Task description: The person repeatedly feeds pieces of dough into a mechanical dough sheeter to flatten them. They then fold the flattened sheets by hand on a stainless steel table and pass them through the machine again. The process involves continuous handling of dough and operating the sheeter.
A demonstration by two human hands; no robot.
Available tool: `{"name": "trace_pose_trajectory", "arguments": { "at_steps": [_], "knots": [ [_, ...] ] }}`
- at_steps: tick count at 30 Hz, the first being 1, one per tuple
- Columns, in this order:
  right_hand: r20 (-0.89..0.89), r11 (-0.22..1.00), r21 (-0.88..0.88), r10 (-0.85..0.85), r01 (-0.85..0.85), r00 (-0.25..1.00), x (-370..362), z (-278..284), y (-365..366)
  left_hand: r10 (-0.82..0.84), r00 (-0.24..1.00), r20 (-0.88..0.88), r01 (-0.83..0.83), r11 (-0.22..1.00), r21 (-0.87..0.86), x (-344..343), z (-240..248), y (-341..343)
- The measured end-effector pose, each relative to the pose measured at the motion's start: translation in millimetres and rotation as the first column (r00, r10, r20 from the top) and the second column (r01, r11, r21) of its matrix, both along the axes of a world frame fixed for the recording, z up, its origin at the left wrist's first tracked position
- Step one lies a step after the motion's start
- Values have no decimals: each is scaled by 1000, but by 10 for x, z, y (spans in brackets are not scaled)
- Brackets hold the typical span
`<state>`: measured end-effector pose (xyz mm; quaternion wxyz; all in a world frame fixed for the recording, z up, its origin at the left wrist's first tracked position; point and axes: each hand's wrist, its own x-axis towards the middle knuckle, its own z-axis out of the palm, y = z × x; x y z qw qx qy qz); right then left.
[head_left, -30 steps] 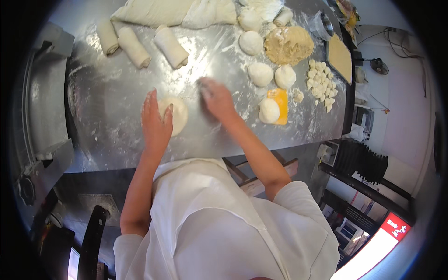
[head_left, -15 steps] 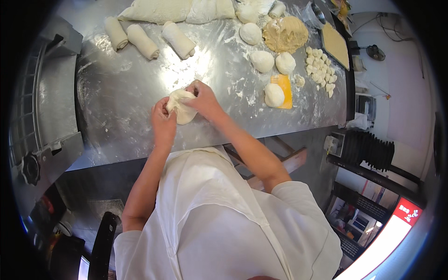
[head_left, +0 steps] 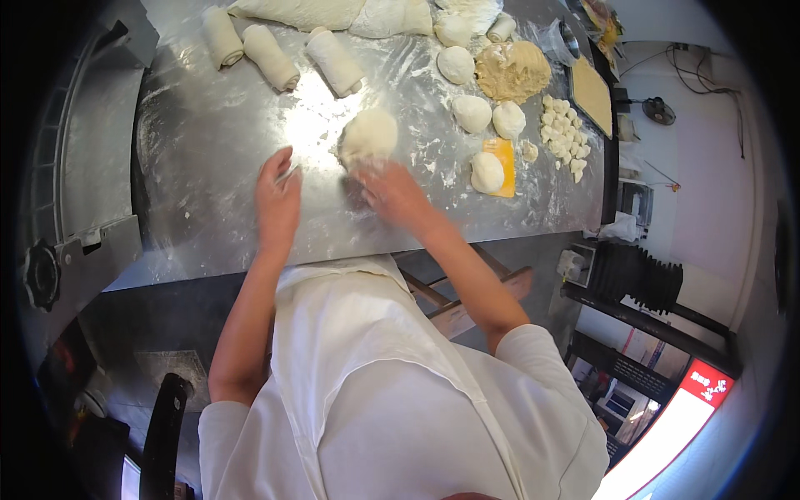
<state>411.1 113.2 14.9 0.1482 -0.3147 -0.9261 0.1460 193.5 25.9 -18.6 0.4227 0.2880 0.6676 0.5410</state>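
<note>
My right hand (head_left: 390, 193), smeared by motion, has its fingers at the near edge of a flattened piece of dough (head_left: 371, 136) and grips it there. The dough is pale, rounded and also blurred, above the steel table. To the left, my left hand (head_left: 277, 196) is apart from the dough, with thumb and fingers loosely parted and nothing in them. Beyond the hands lie three rolled dough logs, the nearest to the dough piece being the right-hand log (head_left: 333, 62). A dough ball (head_left: 487, 172) rests partly on an orange scraper (head_left: 504, 158) to the right.
A large dough slab (head_left: 317, 12) lies along the far side of the floury steel table (head_left: 208, 183). At the right are more dough balls (head_left: 472, 113), a tan lumpy mass (head_left: 512, 71), small dough pieces (head_left: 564, 133) and a tray (head_left: 590, 96). A metal machine (head_left: 92, 167) borders the left.
Both hands held the dough piece before. The left has let go and drawn slightly left; the right has carried the dough away to the right and farther out. The view has shifted slightly.
</note>
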Motion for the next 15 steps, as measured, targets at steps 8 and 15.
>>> {"name": "trace_pose_trajectory", "arguments": {
  "at_steps": [8,15],
  "knots": [
    [-60,842,-28,-539,538,840,-371,-170,492,-85,977,-194,73,995,-65,-269,-209,-520],
    [318,809,-10,-555,588,769,-901,-415,594,-112,975,-190,92,989,-114,-179,-178,-356]
  ]
}}
